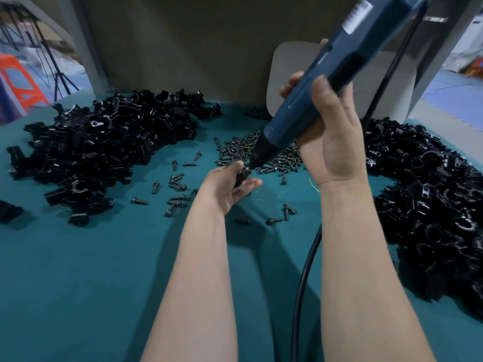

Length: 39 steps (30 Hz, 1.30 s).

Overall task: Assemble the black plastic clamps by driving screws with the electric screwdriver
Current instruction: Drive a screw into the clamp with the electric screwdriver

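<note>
My right hand grips a blue electric screwdriver, tilted so its black tip points down-left. The tip meets a small black plastic clamp that my left hand pinches between thumb and fingers above the teal table. My fingers mostly hide the clamp, and I cannot make out the screw at the tip. A heap of dark screws lies just behind my left hand, and loose screws are scattered to its left.
A large pile of black clamp parts covers the table's left rear. Another pile of black clamps fills the right side. The screwdriver's black cable runs down between my forearms. A grey panel stands behind the table.
</note>
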Each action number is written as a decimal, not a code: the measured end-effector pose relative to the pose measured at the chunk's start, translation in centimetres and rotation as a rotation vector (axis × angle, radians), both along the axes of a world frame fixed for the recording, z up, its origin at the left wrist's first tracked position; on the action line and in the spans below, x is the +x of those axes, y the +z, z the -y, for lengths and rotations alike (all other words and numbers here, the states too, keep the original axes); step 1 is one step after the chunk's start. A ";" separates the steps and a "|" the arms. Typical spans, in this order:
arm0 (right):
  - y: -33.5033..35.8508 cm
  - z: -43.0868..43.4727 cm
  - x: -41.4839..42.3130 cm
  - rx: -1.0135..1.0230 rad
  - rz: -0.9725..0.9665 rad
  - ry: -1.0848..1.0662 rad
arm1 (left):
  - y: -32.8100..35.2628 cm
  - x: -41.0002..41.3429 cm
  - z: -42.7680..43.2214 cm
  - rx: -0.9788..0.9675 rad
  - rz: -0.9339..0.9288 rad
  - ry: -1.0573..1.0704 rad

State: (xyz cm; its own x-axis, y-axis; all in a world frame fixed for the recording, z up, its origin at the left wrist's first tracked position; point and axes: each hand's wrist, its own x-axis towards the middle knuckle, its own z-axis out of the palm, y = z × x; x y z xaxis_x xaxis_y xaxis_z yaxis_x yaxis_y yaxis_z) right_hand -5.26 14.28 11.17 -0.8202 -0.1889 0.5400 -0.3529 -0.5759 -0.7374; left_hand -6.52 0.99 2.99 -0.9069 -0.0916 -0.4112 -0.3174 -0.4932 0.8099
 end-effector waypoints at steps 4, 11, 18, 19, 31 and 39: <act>0.1 -0.8 -0.2 -0.115 0.034 0.017 | 0.1 -0.1 -0.6 -0.287 0.093 -0.064; -0.8 -2.1 -1.1 -0.278 0.139 -0.139 | 0.4 0.0 -0.2 -0.638 0.183 -0.216; -1.0 -2.7 -1.3 -0.358 0.157 -0.152 | 0.7 -0.1 0.3 -0.723 0.191 -0.279; -0.9 -2.9 -1.2 -0.358 0.131 -0.124 | 0.6 -0.1 0.5 -0.764 0.189 -0.284; -2.2 -3.2 -3.6 -0.375 0.681 -0.348 | 0.8 -0.5 0.9 0.332 -0.090 0.219; -2.8 -3.4 -4.1 -0.353 0.735 -0.414 | 0.4 -0.4 0.9 0.512 -0.112 0.296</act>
